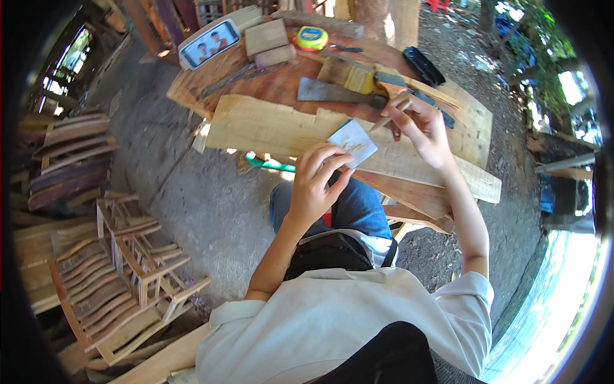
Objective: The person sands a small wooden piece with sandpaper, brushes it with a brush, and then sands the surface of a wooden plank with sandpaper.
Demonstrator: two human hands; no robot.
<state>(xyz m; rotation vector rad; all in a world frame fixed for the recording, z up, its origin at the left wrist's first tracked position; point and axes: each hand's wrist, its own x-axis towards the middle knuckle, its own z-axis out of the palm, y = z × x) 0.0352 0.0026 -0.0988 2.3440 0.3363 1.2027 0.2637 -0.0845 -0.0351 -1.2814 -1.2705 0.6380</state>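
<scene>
My left hand (pixel 319 180) grips the near corner of a small square grey-white plate (pixel 354 141) between thumb and fingertips. Light brown marks or crumbs lie on its face; its material cannot be told. In my right hand (pixel 422 127) is a thin wooden stick (pixel 383 121), its pointed end directed down-left, just off the plate's right side. Both hands are over a long pale wooden board (pixel 278 122), which lies across the near side of the worktable (pixel 184 89). A broad, flat metal blade (pixel 319 90) lies beyond the board, its right end near my right hand.
A phone (pixel 210 44) leans at the table's far left, near wood blocks (pixel 266 38) and a tape measure (pixel 311 38). A black case (pixel 424 66) lies far right. A green curved object (pixel 271 163) shows below the board. Slatted wooden furniture (pixel 96 293) stands left.
</scene>
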